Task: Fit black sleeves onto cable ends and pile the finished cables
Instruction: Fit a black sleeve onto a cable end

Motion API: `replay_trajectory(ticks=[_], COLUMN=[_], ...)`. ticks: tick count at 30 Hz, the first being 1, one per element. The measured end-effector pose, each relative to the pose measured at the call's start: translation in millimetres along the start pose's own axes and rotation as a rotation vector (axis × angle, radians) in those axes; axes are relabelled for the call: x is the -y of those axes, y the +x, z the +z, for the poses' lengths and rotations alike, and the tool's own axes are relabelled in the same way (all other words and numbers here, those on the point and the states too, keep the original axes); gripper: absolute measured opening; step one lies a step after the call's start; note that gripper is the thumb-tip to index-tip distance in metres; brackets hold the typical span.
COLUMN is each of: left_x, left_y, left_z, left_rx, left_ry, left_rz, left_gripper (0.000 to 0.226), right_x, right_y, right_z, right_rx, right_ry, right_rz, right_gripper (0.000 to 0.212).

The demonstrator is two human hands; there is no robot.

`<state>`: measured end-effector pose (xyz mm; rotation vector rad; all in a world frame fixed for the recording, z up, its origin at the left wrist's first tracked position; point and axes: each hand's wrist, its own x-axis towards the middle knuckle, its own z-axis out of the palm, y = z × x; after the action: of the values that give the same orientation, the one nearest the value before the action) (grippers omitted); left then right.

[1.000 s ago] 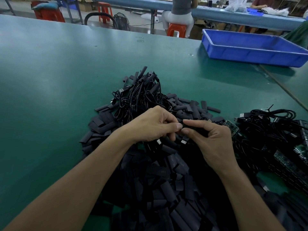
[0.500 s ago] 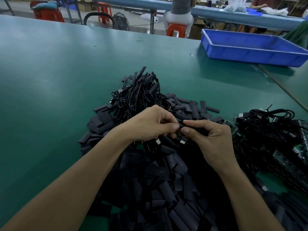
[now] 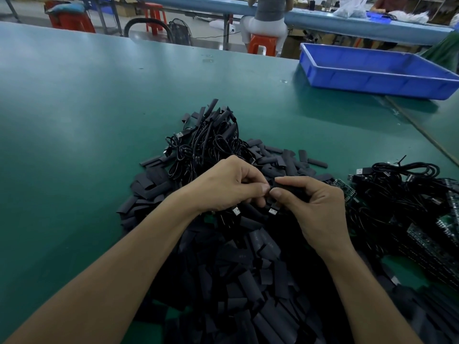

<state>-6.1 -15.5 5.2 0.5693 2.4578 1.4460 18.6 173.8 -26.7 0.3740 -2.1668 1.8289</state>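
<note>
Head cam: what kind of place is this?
Most likely a factory assembly floor. A long green worktable holds heaps of black sleeves and cables, a blue bin sits at the far edge, and another worker sits on a stool at a parallel bench.

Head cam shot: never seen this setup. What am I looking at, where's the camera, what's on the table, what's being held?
There is no robot here. A person works with bare hands, and the single wide-angle camera sits on their head, looking forward and down, so both forearms reach in from the bottom.

The left hand and right hand meet at the middle, pinching a black sleeve between their fingertips; silver cable plugs hang just below.

On the green table a big heap of loose black sleeves lies under the hands. Beyond them is a pile of cables, some with sleeves on. To the right lie more coiled cables with green circuit boards. A blue tray sits far right.
</note>
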Motion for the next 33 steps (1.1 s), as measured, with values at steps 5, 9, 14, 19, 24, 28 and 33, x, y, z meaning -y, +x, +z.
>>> replay_trajectory(ticks=[5, 9, 14, 19, 24, 28, 33], left_x=[-1.2, -3.5, -3.3, -2.1, 0.1, 0.7, -1.4], left_y=[0.4, 0.6, 1.1, 1.5, 1.4, 2.4, 1.6], left_z=[1.5, 3.3, 7.9, 11.0, 12.0, 14.3, 12.7], left_rx=[-0.067, -0.080, -0.111, -0.151, -0.175, -0.179, -0.164], left_ry=[-0.052, -0.100, -0.054, -0.029, -0.004, 0.003, -0.018], left_rz=[-0.024, -0.046, -0.050, -0.021, -0.013, -0.008, 0.010], left_gripper=[0.016, 0.019, 0.019, 0.021, 0.020, 0.020, 0.020], right_x=[-1.7, -5.1, -7.8, -8.1, -8.0, -7.7, -8.6], right_y=[0.8, 2.3, 2.1, 0.8, 0.1, 0.2, 0.9], right_z=[0.0, 0.9, 7.4, 12.8, 14.8, 13.1, 8.3], right_rx=[-0.193, -0.305, -0.311, -0.339, -0.326, -0.326, -0.324], right_ry=[-0.001, 0.047, 0.109, 0.131, 0.136, 0.088, 0.046], right_rz=[0.071, 0.084, 0.114, 0.080, 0.087, 0.073, 0.055], right_gripper=[0.044, 0.027, 0.027, 0.027, 0.029, 0.030, 0.033])
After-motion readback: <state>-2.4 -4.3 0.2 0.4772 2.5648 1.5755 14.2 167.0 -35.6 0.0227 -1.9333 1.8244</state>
